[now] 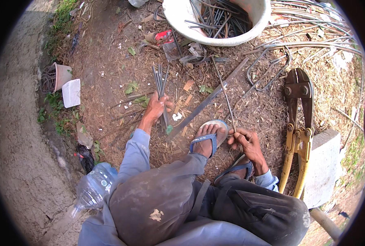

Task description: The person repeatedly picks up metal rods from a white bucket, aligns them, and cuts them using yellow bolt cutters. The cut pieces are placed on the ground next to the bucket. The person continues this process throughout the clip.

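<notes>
My left hand (154,108) is closed around a small bundle of short dark steel rods (159,80), which stand out above and below the fist. To the right, beside my sandalled foot (205,140), the fingers of my right hand (248,146) pinch the lower end of a thin steel rod (223,88). That rod runs up and slightly left over a flat metal bar (201,105) lying slantwise on the ground. A bolt cutter (299,96) with yellow handles lies to the right of my right hand, its jaws pointing away from me.
A white bucket (231,42) full of cut rods (221,22) stands at the far side. Long bent rods (313,43) lie at far right, with a concrete block (326,160) below. At left are a plastic bottle (94,186), a small pot (63,76) and a concrete strip (18,123).
</notes>
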Demonstrator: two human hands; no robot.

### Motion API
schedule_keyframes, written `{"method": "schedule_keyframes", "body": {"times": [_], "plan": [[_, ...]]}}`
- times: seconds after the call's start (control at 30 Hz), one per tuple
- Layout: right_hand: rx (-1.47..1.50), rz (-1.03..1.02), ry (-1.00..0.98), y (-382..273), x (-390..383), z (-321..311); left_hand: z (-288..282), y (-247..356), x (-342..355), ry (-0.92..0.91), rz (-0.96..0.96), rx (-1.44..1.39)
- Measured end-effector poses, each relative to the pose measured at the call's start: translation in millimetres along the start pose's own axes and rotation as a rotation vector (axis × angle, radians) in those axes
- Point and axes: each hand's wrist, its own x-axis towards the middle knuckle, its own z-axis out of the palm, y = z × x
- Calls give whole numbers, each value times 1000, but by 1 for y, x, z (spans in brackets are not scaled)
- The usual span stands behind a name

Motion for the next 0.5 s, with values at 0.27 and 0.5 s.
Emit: {"method": "schedule_keyframes", "body": {"times": [0.27, 0.5], "plan": [[-21, -8, -6, -2, 1, 3, -5, 77, 4, 212, 191, -796], [-42, -13, -3, -4, -2, 0, 10, 112, 1, 283, 627, -808]]}}
